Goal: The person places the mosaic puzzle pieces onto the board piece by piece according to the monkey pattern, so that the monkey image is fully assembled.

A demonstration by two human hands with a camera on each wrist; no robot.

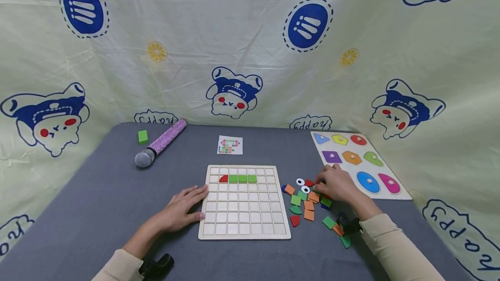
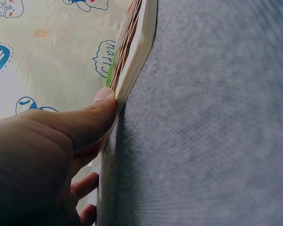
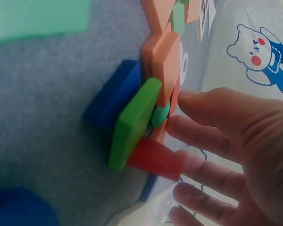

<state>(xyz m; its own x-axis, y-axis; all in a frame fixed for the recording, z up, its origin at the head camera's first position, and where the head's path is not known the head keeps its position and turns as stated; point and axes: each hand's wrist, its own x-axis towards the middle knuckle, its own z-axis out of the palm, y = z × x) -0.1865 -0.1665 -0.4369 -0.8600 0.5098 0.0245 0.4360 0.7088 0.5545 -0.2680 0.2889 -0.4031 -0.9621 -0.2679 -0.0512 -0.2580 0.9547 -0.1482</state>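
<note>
1. The grid board (image 1: pixel 244 217) lies mid-table; its second row from 12 o'clock bears one red piece (image 1: pixel 224 179) and three green squares (image 1: pixel 242 179).
2. At the board's 9 o'clock edge rests the left hand (image 1: pixel 182 207), thumb spread from fairly straight fingers.
3. Toward 3 o'clock, the right hand (image 1: pixel 337 184) is among loose coloured pieces (image 1: pixel 309 206), thumb and forefinger narrowly apart; whether they pinch one, the viewer cannot tell.
4. A picture card (image 1: pixel 229 145) lies at 12 o'clock, a microphone (image 1: pixel 167 137) at 10.

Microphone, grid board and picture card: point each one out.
Microphone (image 1: pixel 167 139), head view: on its purple handle.
Grid board (image 1: pixel 244 206), head view: on a bare square near its middle.
Picture card (image 1: pixel 230 145), head view: on the middle of its printed face.
</note>
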